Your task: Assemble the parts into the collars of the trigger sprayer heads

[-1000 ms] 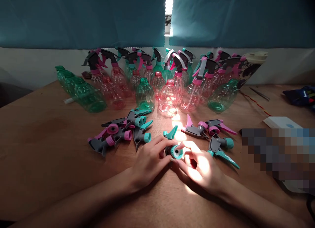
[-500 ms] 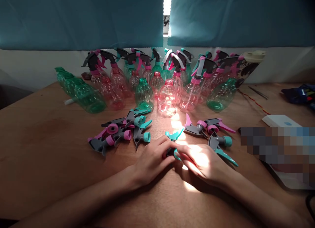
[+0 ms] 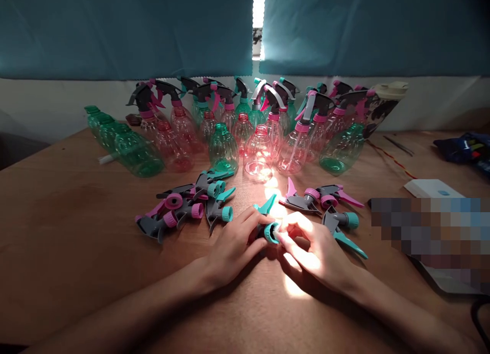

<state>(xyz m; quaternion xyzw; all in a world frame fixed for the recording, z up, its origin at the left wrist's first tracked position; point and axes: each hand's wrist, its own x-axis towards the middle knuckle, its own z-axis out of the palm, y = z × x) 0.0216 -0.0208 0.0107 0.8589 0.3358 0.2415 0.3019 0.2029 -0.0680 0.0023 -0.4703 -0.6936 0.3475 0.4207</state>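
Observation:
My left hand (image 3: 237,244) is closed around the grey body of a spray head with a teal trigger and teal collar (image 3: 272,233). The collar's opening faces right. My right hand (image 3: 316,242) pinches at that opening with thumb and index finger; a small pale piece seems to show between the fingertips, too small to make out. Grey spray heads with pink or teal parts lie in a pile (image 3: 184,208) on the left. More spray heads (image 3: 337,216) lie to the right of my hands.
Behind stand clear pink bottles (image 3: 258,152) and green bottles (image 3: 224,150), several with spray heads fitted. A patterned cup (image 3: 383,106) leans at the back right. A white box (image 3: 436,187) and a blurred-out object are on the right of the wooden table (image 3: 76,216).
The collar has come into clearer view between my hands. My right hand's fingers have drawn back and curled into a pinch at its opening.

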